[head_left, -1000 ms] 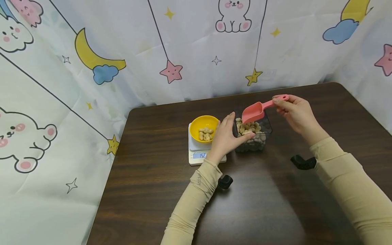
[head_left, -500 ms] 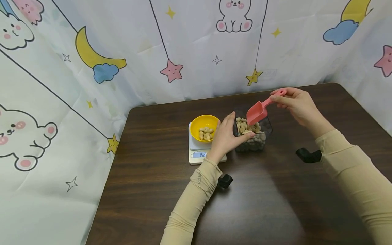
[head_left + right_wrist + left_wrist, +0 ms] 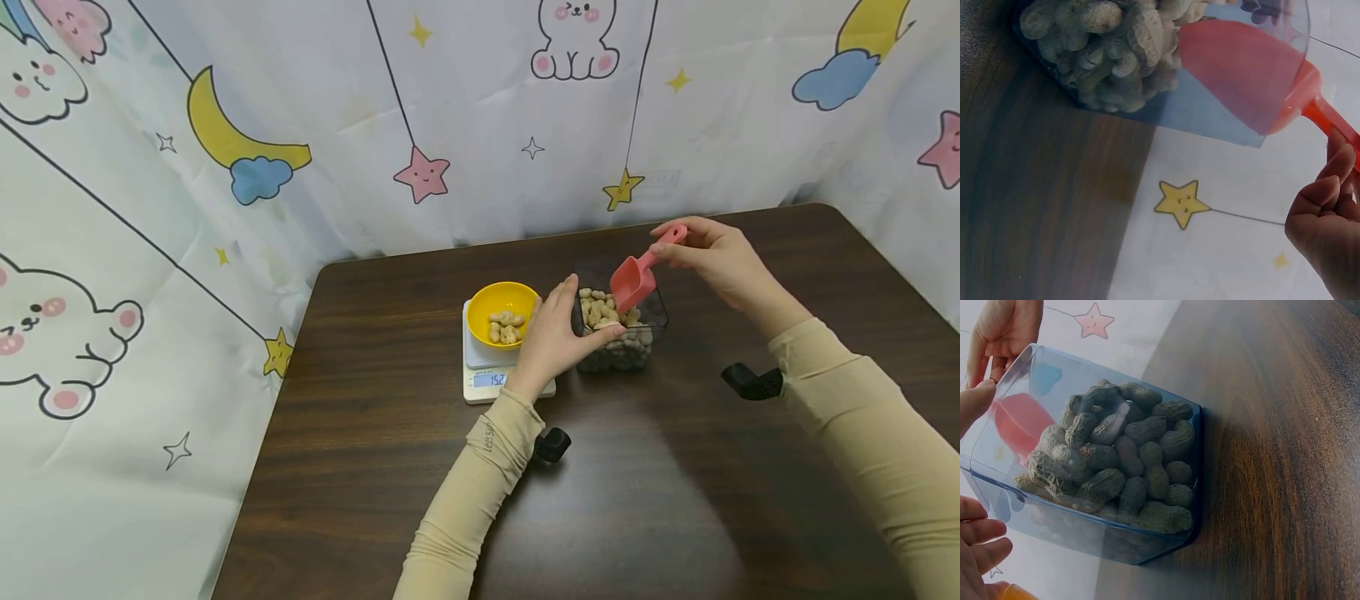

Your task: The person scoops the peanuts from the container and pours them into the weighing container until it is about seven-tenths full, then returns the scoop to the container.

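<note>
A clear plastic box (image 3: 1141, 561) filled with unshelled peanuts (image 3: 1129, 456) stands on the table. My left hand (image 3: 551, 340) grips the box at its upper left corner, thumb along the near rim and fingers at the left side. In my right hand (image 3: 712, 254) is a pink scoop (image 3: 632, 282), pinched by its handle. The scoop's blade points down inside the box, its tip at the peanuts, and shows through the clear wall in the right wrist view. Left of the box, a yellow bowl (image 3: 480, 302) with several peanuts sits on a white kitchen scale (image 3: 480, 393).
The dark wooden table (image 3: 375, 467) ends at a white curtain (image 3: 480, 100) printed with cartoon figures. A black wrist device (image 3: 552, 445) juts out beside the left sleeve, and another (image 3: 750, 382) beside the right one.
The right hand has tilted the scoop from nearly level to steeply blade-down, its tip shifting right along the peanuts. The left hand, bowl and scale have stayed in place.
</note>
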`<state>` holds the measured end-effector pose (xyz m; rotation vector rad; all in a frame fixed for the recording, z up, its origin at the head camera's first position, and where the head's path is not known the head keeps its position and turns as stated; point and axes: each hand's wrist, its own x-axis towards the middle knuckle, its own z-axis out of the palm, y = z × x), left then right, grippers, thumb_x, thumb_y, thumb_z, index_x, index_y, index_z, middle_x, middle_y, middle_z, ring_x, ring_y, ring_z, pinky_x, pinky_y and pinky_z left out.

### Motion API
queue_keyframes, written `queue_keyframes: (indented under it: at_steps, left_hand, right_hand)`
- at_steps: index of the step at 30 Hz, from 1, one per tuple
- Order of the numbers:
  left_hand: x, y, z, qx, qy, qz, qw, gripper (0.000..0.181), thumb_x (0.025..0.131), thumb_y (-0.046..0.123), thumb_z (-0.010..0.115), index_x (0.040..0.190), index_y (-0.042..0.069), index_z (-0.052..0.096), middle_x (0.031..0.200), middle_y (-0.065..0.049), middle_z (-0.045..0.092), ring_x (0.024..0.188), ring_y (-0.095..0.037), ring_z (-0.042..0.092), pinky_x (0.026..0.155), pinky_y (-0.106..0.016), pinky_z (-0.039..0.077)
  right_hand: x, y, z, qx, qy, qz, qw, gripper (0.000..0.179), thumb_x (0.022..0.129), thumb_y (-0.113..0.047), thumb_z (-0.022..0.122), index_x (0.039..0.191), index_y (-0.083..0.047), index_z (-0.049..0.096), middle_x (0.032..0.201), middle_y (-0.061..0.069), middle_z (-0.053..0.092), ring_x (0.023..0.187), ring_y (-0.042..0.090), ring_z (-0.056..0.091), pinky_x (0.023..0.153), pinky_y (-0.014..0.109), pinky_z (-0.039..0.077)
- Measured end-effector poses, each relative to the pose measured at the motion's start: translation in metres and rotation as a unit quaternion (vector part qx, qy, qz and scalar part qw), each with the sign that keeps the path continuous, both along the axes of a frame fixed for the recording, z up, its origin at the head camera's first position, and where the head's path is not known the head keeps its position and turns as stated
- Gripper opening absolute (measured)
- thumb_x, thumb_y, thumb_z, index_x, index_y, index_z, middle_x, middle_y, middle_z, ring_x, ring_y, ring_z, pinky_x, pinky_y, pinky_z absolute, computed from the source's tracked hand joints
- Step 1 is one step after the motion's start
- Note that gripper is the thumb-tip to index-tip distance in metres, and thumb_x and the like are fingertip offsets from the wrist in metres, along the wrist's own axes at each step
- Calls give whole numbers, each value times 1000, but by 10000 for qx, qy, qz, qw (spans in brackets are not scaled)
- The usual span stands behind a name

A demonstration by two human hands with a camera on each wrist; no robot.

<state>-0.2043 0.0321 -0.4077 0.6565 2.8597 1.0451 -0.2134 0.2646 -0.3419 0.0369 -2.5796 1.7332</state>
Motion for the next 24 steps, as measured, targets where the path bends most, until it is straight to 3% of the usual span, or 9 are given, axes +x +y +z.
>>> queue_keyframes:
  at_steps: [7, 17, 24]
  left_hand:
    - [0, 1, -1, 53, -44, -7, 10000, 95, 77, 68, 57, 150, 19, 19, 155, 4, 25, 141, -15, 30, 117, -44, 23]
    - [0, 2, 0, 49, -71, -23, 10000, 95, 78, 66, 57, 150, 16, 21, 155, 4, 25, 141, -16, 30, 118, -44, 21]
    - [0, 3, -1, 53, -64, -67, 9999, 95, 79, 66, 57, 150, 15, 21, 155, 2, 24, 142, -16, 29, 118, -44, 20]
  right_hand:
    - [1, 0, -4, 102, 97, 461, 9988, 29, 90, -24, 61, 118, -16, 59, 90, -12, 60, 86, 4, 58, 74, 11, 51]
    - [5, -4, 4, 1159, 69, 717, 9906, 36, 92, -36, 56, 123, -18, 53, 100, -5, 56, 87, 12, 50, 68, 19, 45]
    - [6, -4, 0, 1489, -14, 1028, 9835, 34, 93, -34, 56, 121, -15, 53, 102, -1, 60, 92, 10, 58, 75, 15, 48]
